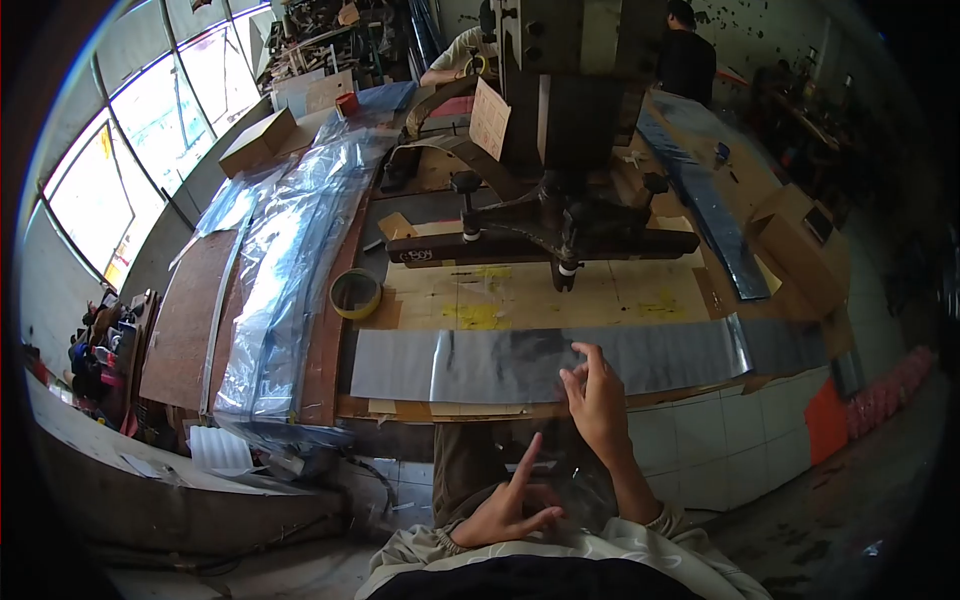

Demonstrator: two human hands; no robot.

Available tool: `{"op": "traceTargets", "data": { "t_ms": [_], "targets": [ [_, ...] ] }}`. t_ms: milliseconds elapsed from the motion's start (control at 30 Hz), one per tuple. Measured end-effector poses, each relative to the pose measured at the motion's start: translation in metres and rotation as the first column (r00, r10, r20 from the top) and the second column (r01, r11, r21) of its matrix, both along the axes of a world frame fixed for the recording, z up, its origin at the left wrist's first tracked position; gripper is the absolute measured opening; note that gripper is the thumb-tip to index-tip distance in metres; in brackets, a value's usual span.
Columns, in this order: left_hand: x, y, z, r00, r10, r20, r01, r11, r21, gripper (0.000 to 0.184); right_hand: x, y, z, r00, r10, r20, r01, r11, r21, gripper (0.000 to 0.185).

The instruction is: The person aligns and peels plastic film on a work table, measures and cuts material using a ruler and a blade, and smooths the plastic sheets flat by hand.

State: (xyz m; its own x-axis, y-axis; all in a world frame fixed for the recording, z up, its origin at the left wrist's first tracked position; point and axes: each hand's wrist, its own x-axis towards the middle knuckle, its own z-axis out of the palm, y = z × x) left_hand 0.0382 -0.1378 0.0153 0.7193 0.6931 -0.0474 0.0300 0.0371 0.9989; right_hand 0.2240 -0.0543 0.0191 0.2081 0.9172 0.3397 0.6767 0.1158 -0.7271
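My right hand [597, 400] is raised over the front edge of a long grey sheet [500, 362], with its fingers apart and nothing visible in them. Lower down, close to my body, my left hand [508, 512] has its index finger stretched out and the thumb apart, and a faint clear film seems to lie near it. The grey sheet runs along the front of the worktable. Behind it lies a pale board [540, 300] with yellow marks, under the dark bar [560, 248] of a machine.
A tape roll [356, 294] sits left of the board. Plastic-wrapped blue strips [290, 270] cover the left side. An open cardboard box [800, 245] and a blue strip [705, 205] are at right. Two people, one in dark clothing [685, 55], are at the back.
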Motion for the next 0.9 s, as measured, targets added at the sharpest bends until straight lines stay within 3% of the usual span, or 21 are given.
{"op": "traceTargets", "data": {
  "t_ms": [33, 133, 167, 267, 300, 467, 700, 800, 900],
  "targets": [
    [-0.003, 0.003, -0.004, 0.999, 0.046, 0.022, -0.048, 0.996, 0.081, 0.097, -0.004, 0.006, 0.001, 1.000, -0.004, -0.005, 0.004, 1.000, 0.002, 0.030],
    [-0.013, 0.013, -0.005, 0.975, 0.212, 0.071, -0.212, 0.977, -0.006, 0.098, -0.020, 0.029, 0.005, 0.999, -0.030, -0.021, 0.031, 0.997, 0.074, 0.018],
    [-0.017, 0.012, -0.006, 0.951, 0.275, 0.138, -0.267, 0.961, -0.076, 0.085, -0.024, 0.040, -0.006, 0.999, -0.026, -0.023, 0.028, 0.995, 0.098, 0.018],
    [-0.031, 0.011, -0.049, 0.889, 0.285, 0.359, -0.242, 0.957, -0.162, 0.069, -0.035, 0.058, -0.023, 0.995, -0.096, 0.036, 0.094, 0.994, 0.053, 0.013],
    [-0.041, 0.014, -0.069, 0.909, 0.224, 0.353, -0.172, 0.970, -0.173, 0.068, -0.040, 0.056, -0.021, 0.990, -0.126, 0.066, 0.123, 0.991, 0.058, 0.013],
    [-0.073, 0.034, -0.121, 0.979, 0.111, 0.170, -0.062, 0.961, -0.269, 0.066, -0.040, 0.051, -0.021, 0.975, -0.136, 0.174, 0.127, 0.990, 0.062, 0.014],
    [-0.101, 0.059, -0.143, 0.992, 0.079, -0.097, -0.103, 0.959, -0.266, 0.064, -0.041, 0.047, -0.012, 0.965, -0.115, 0.237, 0.102, 0.993, 0.066, 0.012],
    [-0.116, 0.080, -0.146, 0.981, 0.052, -0.188, -0.099, 0.963, -0.252, 0.063, -0.044, 0.045, -0.008, 0.942, -0.101, 0.319, 0.112, 0.994, -0.017, 0.012],
    [-0.124, 0.102, -0.145, 0.971, 0.040, -0.236, -0.095, 0.969, -0.229, 0.061, -0.043, 0.048, -0.011, 0.919, -0.098, 0.382, 0.084, 0.995, 0.052, 0.014]
  ]
}}
